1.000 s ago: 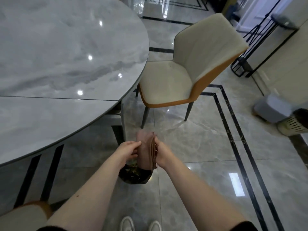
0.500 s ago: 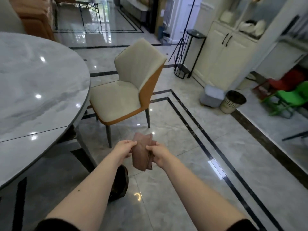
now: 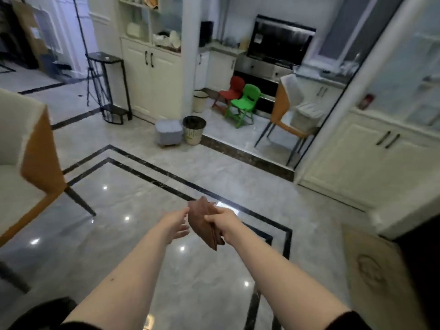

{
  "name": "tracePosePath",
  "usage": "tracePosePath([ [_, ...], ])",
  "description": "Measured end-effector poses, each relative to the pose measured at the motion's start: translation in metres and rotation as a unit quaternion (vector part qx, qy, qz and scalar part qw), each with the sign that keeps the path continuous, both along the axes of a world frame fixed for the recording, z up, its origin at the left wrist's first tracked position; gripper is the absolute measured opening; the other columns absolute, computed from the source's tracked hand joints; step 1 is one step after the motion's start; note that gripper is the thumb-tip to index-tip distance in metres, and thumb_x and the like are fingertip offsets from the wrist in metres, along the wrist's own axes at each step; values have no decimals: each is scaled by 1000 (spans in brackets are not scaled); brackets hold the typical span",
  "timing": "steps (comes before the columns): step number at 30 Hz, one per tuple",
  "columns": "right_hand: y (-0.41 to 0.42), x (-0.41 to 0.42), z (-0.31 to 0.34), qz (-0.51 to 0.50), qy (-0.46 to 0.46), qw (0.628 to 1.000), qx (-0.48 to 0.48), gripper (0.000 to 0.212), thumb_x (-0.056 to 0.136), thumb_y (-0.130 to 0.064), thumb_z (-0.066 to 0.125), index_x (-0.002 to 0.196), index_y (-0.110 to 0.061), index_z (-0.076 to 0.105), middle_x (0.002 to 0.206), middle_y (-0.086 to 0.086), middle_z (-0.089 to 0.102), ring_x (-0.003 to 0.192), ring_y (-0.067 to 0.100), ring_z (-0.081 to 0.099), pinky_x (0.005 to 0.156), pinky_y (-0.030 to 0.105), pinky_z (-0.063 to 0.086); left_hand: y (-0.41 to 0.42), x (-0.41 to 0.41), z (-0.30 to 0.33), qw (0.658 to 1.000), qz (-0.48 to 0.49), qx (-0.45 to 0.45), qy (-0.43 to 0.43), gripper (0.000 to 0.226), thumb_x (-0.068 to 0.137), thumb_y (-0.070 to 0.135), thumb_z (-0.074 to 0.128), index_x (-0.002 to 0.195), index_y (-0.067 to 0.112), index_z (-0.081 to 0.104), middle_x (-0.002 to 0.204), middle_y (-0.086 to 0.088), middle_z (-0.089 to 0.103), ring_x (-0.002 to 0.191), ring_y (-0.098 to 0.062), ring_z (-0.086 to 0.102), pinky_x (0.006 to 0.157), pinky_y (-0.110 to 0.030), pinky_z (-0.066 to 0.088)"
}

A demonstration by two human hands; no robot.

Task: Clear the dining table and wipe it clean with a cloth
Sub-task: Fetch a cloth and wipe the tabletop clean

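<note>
Fingers [image 3: 210, 219] grip folded cloth [image 3: 202, 222].

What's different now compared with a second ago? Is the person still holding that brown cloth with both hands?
The view swung right, off the table, toward the kitchen doorway. The left hand has let go of the brown cloth and is open beside it. The right hand still grips the folded cloth, held in front of the body.

Brown cloth [image 3: 205, 222], grey marble floor [image 3: 166, 270] – black border lines, green chair [image 3: 245, 101], red chair [image 3: 232, 90]
</note>
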State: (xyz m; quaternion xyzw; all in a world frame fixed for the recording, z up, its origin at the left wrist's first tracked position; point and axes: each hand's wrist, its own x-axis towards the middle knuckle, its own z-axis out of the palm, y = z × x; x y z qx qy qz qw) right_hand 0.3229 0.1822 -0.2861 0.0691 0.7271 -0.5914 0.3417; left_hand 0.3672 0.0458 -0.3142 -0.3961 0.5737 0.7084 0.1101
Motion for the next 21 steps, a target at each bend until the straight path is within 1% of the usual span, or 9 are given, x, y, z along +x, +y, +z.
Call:
tracePosePath([
  [2, 60, -11, 7, -61, 15, 998, 5, 36, 87, 2, 58, 121, -7, 60, 112, 16, 66, 91, 25, 64, 66, 24, 52, 58, -29, 12, 994, -98, 37, 14, 46, 93, 42, 50, 117, 3, 54, 117, -17, 60, 94, -26, 62, 65, -31, 54],
  [5, 129, -23, 18, -137, 26, 990, 13, 34, 85, 5, 58, 115, -10, 63, 88, 8, 66, 68, 15, 60, 57, 20, 48, 132, -63, 29, 981, -174, 77, 43, 43, 96, 42, 43, 112, 3, 51, 107, -17, 61, 85, -26, 62, 70, -36, 53],
  [6, 150, -24, 23, -165, 35, 986, 12, 35, 85, 6, 58, 115, -12, 62, 87, 6, 65, 65, 13, 58, 56, 20, 48, 155, -72, 34, 976, -192, 95, 50, 42, 98, 41, 40, 112, 3, 48, 102, -17, 60, 82, -26, 62, 72, -37, 53],
  [9, 213, -22, 36, -260, 52, 964, 11, 39, 86, 7, 55, 122, -9, 58, 99, 10, 62, 64, 10, 56, 53, 16, 47, 229, -90, 53, 948, -281, 137, 59, 44, 100, 40, 32, 105, 2, 53, 93, -15, 61, 81, -27, 61, 80, -38, 51],
  [12, 272, -7, 42, -352, 62, 934, 18, 44, 85, 7, 56, 127, -5, 56, 106, 12, 64, 68, 11, 58, 51, 16, 46, 299, -92, 68, 916, -369, 149, 56, 44, 101, 39, 29, 93, 5, 56, 87, -12, 60, 77, -24, 58, 72, -33, 50],
  [14, 312, 11, 44, -423, 67, 904, 15, 47, 85, 7, 57, 130, -6, 53, 110, 12, 63, 79, 17, 60, 59, 19, 48, 346, -87, 76, 882, -443, 148, 59, 45, 100, 40, 29, 86, 8, 57, 84, -11, 58, 74, -23, 57, 67, -30, 48],
  [16, 346, 37, 50, -479, 73, 875, 12, 48, 86, 7, 56, 132, -4, 51, 117, 14, 62, 92, 21, 58, 75, 27, 49, 389, -77, 78, 843, -512, 156, 56, 47, 100, 42, 28, 85, 9, 58, 84, -10, 58, 74, -23, 57, 67, -29, 48],
  [18, 373, 68, 56, -528, 74, 846, 8, 45, 86, 7, 56, 131, -1, 52, 121, 19, 61, 98, 25, 59, 89, 35, 48, 424, -62, 79, 808, -563, 164, 52, 47, 99, 44, 29, 89, 9, 59, 86, -10, 58, 75, -23, 56, 66, -29, 49],
  [21, 416, 131, 66, -608, 77, 790, 6, 36, 90, -3, 57, 125, 0, 54, 113, 13, 61, 102, 27, 62, 100, 38, 44, 491, -19, 80, 743, -646, 171, 43, 43, 98, 44, 35, 99, 11, 62, 87, -9, 60, 75, -23, 57, 66, -30, 48],
])
